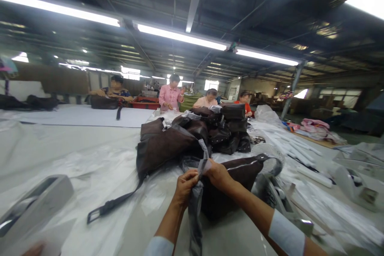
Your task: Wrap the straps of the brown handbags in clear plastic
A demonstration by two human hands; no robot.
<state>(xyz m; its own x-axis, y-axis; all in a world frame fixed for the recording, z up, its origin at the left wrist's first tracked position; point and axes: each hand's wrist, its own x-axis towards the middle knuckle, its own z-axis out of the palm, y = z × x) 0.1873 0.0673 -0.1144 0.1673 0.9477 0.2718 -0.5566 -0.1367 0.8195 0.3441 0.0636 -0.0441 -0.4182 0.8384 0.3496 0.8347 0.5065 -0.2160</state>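
My left hand (186, 186) is closed around a dark strap (195, 212) wrapped in thin, translucent plastic. Just above it, my right hand (218, 174) pinches the same wrapped strap, where its pale film (204, 152) sticks up. The strap hangs down below my hands toward the front edge of the view. Under my right forearm lies a dark brown bag (231, 194) with a zip along its top. Another dark brown bag (165, 148) lies beyond my hands, its strap with a buckle (94, 216) stretched out to the left.
A heap of dark bags (228, 132) rises behind. Tape dispensers stand at left (36, 204), right (279, 200) and far right (355, 184). White rolls (297, 150) and plastic sheeting (90, 176) cover parts of the table. Several co-workers, one in a pink shirt (171, 96), are across it.
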